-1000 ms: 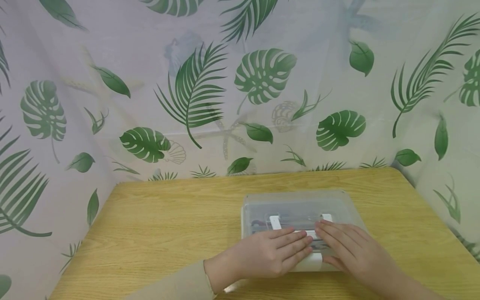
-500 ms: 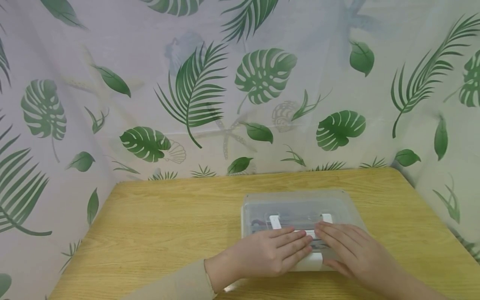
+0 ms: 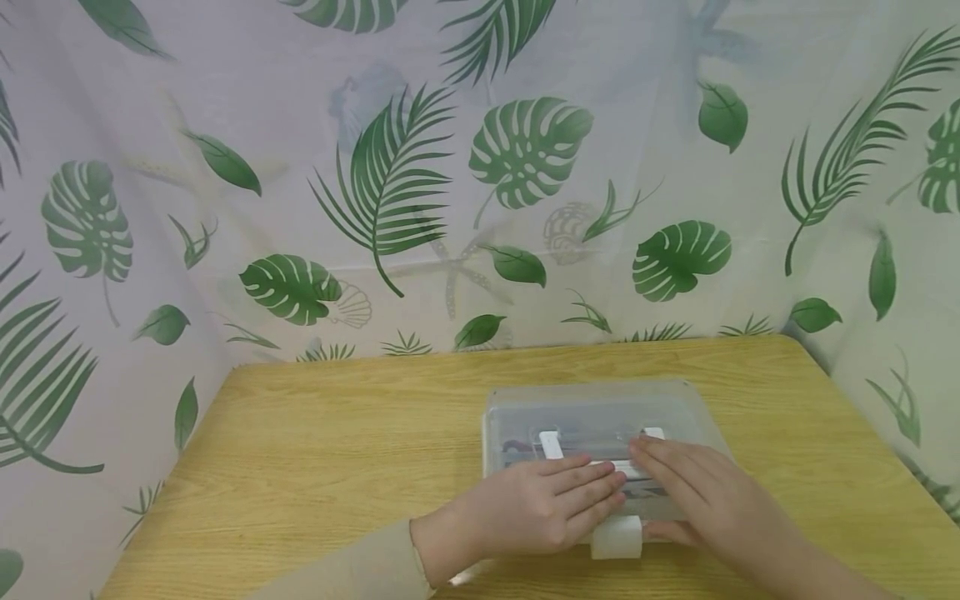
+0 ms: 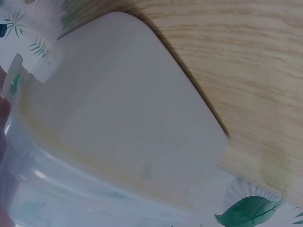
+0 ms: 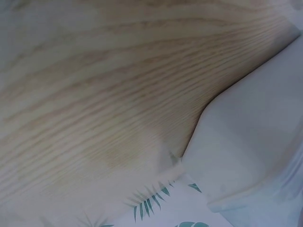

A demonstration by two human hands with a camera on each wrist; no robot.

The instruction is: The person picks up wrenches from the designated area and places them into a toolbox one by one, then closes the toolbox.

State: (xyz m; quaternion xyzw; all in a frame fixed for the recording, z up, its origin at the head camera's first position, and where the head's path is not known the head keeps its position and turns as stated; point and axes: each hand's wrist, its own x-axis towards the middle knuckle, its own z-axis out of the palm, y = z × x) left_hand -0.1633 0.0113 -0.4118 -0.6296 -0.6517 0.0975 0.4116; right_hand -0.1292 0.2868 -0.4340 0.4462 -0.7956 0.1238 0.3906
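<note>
A plastic box (image 3: 592, 404) with a see-through lid and a white carrying handle (image 3: 550, 445) lies on the table; dark items show dimly inside. My left hand (image 3: 536, 507) rests its straight fingers on the lid's front part, over the handle. From the other side my right hand (image 3: 712, 492) lies across the lid's right part, fingers straight, its thumb reaching to the white front latch (image 3: 617, 537). That latch stands out from the box front. In the left wrist view the pale box wall (image 4: 123, 109) fills the middle, with the latch (image 4: 14, 78) tilted outward at the left edge.
The wood-grain table (image 3: 337, 450) extends to the left of the box and behind it. A pale curtain (image 3: 420, 192) printed with green leaves hangs at the back and both sides. The right wrist view shows table and the box's pale corner (image 5: 246, 127).
The white front latch has swung outward and down, away from the box front. My right hand has shifted slightly, its thumb still at the latch; my left hand has stayed in place.
</note>
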